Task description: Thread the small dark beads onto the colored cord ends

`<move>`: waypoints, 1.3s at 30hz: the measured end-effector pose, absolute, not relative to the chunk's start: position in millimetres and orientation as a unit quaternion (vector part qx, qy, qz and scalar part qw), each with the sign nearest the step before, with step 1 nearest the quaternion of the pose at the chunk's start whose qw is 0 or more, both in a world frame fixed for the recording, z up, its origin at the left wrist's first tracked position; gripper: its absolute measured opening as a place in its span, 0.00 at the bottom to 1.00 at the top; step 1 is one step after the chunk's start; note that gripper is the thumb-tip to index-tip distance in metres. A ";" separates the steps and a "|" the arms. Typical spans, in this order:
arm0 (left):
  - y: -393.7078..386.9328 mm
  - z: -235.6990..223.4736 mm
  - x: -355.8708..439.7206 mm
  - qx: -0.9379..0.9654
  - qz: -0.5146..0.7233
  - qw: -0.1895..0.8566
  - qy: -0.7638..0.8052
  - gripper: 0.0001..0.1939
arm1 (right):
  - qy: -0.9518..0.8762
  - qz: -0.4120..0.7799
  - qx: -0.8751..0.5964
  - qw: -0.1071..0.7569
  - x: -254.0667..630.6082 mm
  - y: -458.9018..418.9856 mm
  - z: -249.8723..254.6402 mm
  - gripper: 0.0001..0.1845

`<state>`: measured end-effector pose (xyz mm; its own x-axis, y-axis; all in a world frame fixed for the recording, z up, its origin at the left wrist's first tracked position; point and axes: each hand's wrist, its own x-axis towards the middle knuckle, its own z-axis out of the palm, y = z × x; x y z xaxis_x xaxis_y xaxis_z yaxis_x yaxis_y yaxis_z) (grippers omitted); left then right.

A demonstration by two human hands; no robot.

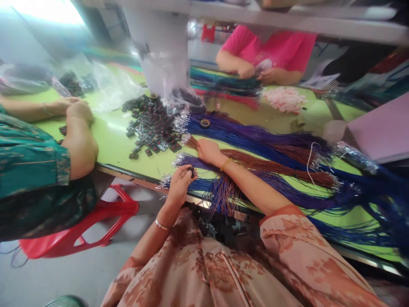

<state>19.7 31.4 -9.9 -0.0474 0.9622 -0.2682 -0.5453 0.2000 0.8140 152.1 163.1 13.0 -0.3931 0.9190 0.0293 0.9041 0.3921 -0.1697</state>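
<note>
My left hand (pixel 179 183) pinches a small black plastic connector (pixel 191 172) just above the table's front edge. A thin wire appears to run from it. My right hand (pixel 209 152) is closed at the brown wires (pixel 246 160), close to their silver-tipped ends; how many it grips is hidden. Purple-blue wires (pixel 198 162) lie between my hands, and blue wires (pixel 204 184) pass beside my left hand. Over the table edge hangs a bunch of mixed blue and brown wires (pixel 223 192), with black connectors (pixel 220 228) at my lap.
A heap of black connectors (pixel 153 128) lies on the green table (pixel 111 147). Behind the wires is a tape roll (pixel 205 123). A co-worker's arms (pixel 79 128) rest at left by a red stool (pixel 105 217). Across the table, a person in pink (pixel 268 51) handles small parts.
</note>
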 end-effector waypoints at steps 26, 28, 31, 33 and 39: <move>30.2 -10.2 20.0 0.248 0.580 0.648 0.426 0.19 | -0.811 0.234 -0.446 0.297 128.6 172.3 32.1 0.07; 29.9 -11.0 20.1 0.250 0.580 0.647 0.427 0.18 | -0.804 0.259 -0.428 0.322 128.0 170.6 31.7 0.08; 30.0 -12.4 20.2 0.249 0.580 0.648 0.426 0.18 | -0.796 0.278 -0.427 0.328 136.0 160.6 29.9 0.08; 30.4 -13.0 20.3 0.245 0.581 0.651 0.424 0.18 | -0.791 0.284 -0.442 0.313 144.5 148.9 28.5 0.08; 32.3 -12.6 20.8 0.247 0.584 0.650 0.420 0.17 | -0.793 0.321 -0.441 0.271 169.0 109.8 25.2 0.08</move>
<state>20.8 32.3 -12.6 -0.0344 0.9657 -0.2572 -0.5518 0.1962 0.8106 169.0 109.8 25.2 -0.4640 0.8736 0.1466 0.5259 0.4049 -0.7480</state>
